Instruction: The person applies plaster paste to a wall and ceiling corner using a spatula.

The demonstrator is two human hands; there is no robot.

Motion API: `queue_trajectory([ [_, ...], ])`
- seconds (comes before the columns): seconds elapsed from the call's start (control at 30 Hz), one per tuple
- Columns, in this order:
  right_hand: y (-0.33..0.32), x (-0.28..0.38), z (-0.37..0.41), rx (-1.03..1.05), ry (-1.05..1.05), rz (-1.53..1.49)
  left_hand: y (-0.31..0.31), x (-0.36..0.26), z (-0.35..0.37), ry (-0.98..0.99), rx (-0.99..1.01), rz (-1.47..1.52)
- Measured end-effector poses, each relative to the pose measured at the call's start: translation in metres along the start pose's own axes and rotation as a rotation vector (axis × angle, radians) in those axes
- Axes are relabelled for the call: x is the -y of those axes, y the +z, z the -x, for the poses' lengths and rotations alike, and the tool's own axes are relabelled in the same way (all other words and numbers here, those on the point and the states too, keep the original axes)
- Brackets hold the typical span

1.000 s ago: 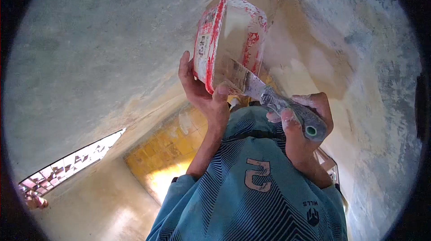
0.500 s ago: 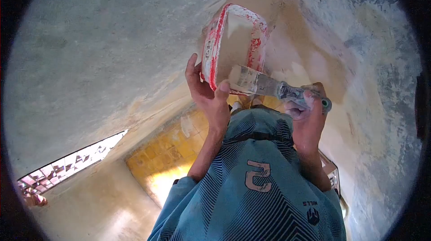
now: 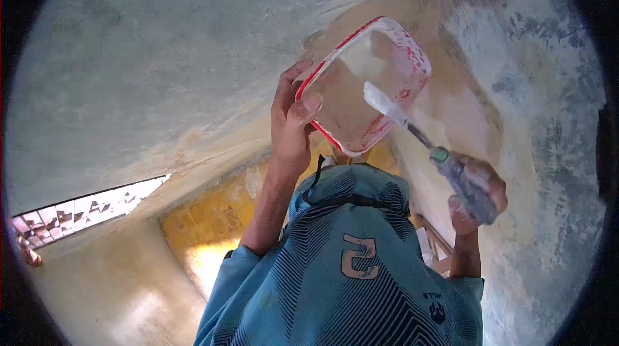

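Observation:
My left hand (image 3: 293,114) grips the near left side of a rectangular container (image 3: 351,95) with a red and white rim, its thumb over the edge. The open top faces me, and smooth beige material shows inside. In my right hand (image 3: 477,194) is the handle of a putty knife (image 3: 422,136), fingers wrapped round it. The blade points up and left, with whitish paste on its tip, and it appears over the right part of the container. Whether the blade touches the container cannot be made out.
A grey plastered wall (image 3: 161,75) fills the left, and a patchy wall (image 3: 541,101) stands on the right. Below are yellow floor tiles (image 3: 222,217). A bright latticed opening (image 3: 90,211) is at the lower left. Behind my right forearm is a wooden-framed object (image 3: 435,243).
The container has shifted right and turned its open top more toward me. My right hand has moved right and down, and the knife has rotated, its blade now narrow in view with paste on it.

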State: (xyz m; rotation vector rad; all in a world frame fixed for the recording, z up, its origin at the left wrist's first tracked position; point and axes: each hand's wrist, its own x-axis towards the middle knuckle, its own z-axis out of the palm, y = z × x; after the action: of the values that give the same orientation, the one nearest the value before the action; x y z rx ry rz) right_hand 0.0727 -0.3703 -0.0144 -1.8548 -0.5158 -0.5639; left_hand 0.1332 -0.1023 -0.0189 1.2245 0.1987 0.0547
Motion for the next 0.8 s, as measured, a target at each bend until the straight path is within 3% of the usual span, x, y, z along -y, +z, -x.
queue_trajectory([
  [0.13,-0.009,0.012,-0.018,0.256,-0.379,0.096,0.002,-0.015,-0.001,-0.019,0.03,-0.032],
  [0.47,-0.013,0.036,-0.035,0.409,-0.483,0.245,0.003,-0.017,-0.008,0.001,0.103,0.079],
  [0.8,-0.029,0.041,-0.028,0.401,-0.481,0.246,0.006,-0.019,-0.011,-0.021,0.083,0.061],
])
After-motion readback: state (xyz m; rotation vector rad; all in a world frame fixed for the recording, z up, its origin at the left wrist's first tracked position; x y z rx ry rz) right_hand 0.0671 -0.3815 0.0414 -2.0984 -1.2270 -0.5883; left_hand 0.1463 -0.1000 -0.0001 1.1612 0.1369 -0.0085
